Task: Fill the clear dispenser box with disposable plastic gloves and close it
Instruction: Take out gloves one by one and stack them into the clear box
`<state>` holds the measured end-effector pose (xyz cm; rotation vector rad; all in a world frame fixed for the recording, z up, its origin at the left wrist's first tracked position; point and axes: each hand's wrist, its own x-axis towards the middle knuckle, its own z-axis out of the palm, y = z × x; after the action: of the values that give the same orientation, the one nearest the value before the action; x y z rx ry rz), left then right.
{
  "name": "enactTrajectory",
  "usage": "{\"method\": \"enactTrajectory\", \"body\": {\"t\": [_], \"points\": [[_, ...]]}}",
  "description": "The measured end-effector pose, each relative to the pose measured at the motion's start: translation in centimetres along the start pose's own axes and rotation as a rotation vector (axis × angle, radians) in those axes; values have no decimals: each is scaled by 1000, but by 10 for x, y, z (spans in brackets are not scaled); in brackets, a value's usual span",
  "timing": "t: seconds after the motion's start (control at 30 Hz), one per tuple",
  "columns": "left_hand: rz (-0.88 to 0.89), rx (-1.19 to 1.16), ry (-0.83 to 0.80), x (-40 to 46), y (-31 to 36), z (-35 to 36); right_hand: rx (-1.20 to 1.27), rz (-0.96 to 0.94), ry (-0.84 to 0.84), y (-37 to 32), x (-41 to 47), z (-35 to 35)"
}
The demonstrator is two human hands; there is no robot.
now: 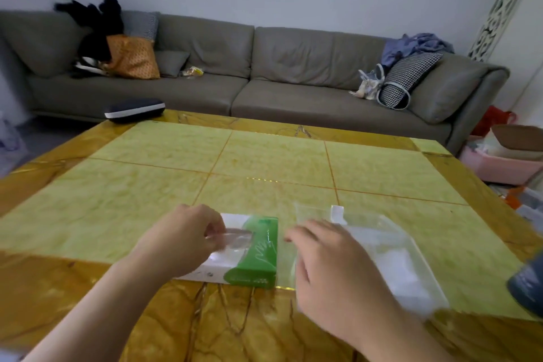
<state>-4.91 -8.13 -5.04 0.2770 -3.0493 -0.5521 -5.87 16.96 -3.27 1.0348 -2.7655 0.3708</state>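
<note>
**Gloves coming out of the carton, dispenser lying beside it**

Lower centre of frame: the white-and-green cardboard glove carton (pixel 252 253) is lying flat on the yellow tiled worktop (pixel 264 161). The left hand (pixel 182 239) is resting over the carton's white end, its grip pinching a thin, clear plastic glove (pixel 235 239) at the carton's opening, thumb and fingers curled round the film.

Just right of the carton, the clear plastic dispenser box (pixel 393 253) is lying flat in the lower right, with a small white tab at its far edge. The right hand (pixel 332 270) is lying on the box's near left part, fingers lightly bent and pointing left; whether its grip is holding anything, cannot tell.

Upper half: a grey sofa (pixel 264 67) is running along the wall. A dark, white-edged case (pixel 134 109) is sitting at the worktop's far left corner.
</note>
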Motion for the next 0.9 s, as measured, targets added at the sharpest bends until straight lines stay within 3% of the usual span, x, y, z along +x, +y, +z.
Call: {"method": "enactTrajectory", "body": {"t": [0.1,0.2,0.37,0.5,0.63,0.77,0.9], "points": [[-10,-46,72,1,0,3,-6,-115,-224,-25,5,23],[29,-167,126,0,5,-4,-98,-162,-309,-29,7,49],[-5,-524,316,-7,11,-22,-92,-179,-246,-29,9,45],[-56,-1017,268,-16,24,-35,-8,-159,-180,-32,6,43],[-99,-1425,173,-16,36,-35,408,43,49,-25,5,30],[-71,-1621,-2,-20,53,-24,1370,292,21,-13,11,-2],[-51,-1722,-270,-21,70,-12,1449,470,219,-3,14,-8]]}}
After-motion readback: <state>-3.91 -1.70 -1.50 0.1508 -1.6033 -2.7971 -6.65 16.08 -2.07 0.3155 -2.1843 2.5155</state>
